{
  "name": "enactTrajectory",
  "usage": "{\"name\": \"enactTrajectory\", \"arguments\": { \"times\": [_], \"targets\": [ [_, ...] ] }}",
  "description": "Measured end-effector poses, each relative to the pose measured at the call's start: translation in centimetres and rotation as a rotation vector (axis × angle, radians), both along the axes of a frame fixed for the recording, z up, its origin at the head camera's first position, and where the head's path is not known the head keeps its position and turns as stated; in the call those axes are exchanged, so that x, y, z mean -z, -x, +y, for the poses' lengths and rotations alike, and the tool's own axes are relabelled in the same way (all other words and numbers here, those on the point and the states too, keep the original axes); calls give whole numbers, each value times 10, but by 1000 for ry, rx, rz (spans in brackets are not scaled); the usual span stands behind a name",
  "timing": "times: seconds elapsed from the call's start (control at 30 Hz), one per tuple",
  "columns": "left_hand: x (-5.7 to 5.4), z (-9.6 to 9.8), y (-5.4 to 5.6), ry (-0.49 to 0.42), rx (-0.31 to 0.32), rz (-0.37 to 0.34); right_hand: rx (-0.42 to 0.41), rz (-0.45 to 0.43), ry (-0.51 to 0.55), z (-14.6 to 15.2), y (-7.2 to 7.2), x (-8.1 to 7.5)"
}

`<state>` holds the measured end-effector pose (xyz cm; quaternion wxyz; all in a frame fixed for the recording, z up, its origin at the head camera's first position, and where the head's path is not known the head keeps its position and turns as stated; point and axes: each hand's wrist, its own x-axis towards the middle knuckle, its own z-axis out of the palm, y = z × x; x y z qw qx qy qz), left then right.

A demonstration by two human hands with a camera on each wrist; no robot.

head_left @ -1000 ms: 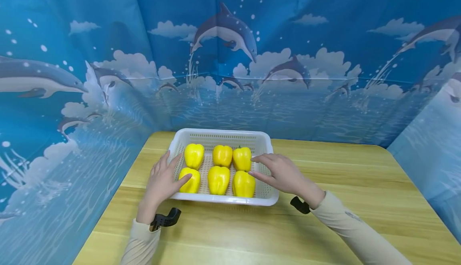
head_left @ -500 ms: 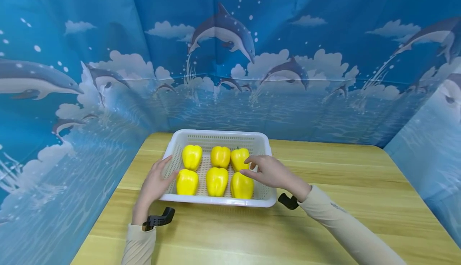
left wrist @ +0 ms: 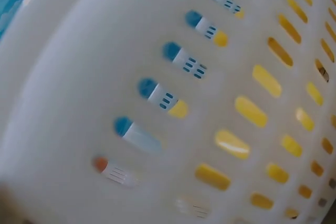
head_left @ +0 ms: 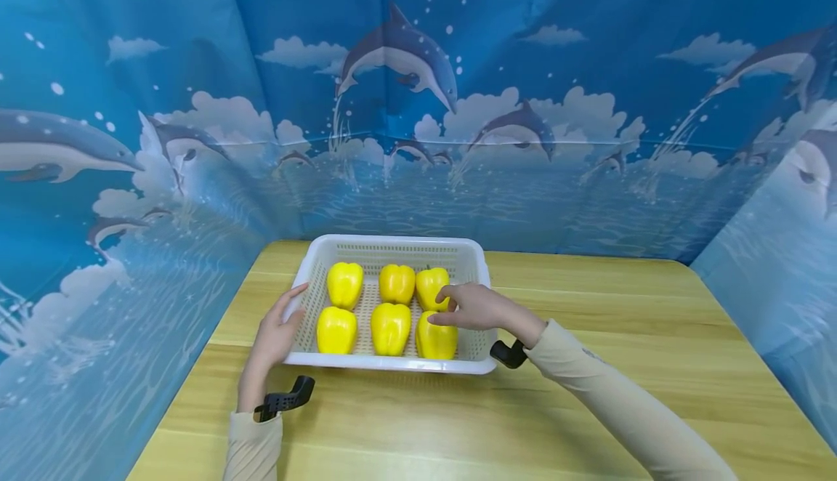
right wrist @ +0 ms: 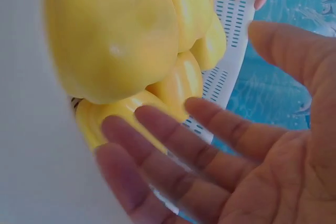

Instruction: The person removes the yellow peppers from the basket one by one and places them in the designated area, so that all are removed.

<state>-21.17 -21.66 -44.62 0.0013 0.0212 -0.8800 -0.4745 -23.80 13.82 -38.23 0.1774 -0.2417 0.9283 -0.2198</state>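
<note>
Several yellow bell peppers stand in two rows of three in a white slotted plastic basket. My left hand lies along the basket's left rim, fingers extended and thumb toward the inside. In the left wrist view the basket's side wall fills the picture, with yellow showing through its slots. Above the right-hand peppers hovers my right hand, fingers loosely bent. The right wrist view shows its fingers spread and holding nothing, with a near bell pepper beside them.
The basket rests on a wooden table, toward its back left. A blue dolphin-print curtain hangs close behind the table and along both sides. Each wrist wears a black camera mount.
My left hand has drawn back from above the front-left pepper to the basket's left rim. The right hand has shifted left over the right-hand peppers, which stay in their places.
</note>
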Motion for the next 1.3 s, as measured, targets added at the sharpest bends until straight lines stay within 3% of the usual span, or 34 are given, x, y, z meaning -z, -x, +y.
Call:
{"name": "enactTrajectory", "arguments": {
  "times": [0.43,0.53,1.3],
  "targets": [
    [-1,2,-1,-39,-17,-38,167,-235,-164,-21,6,-1],
    [-2,2,-1,-50,-17,-38,172,-276,-209,-26,7,-1],
    [-3,3,-2,-51,-4,-9,207,-358,-337,-43,15,16]
  ]
}}
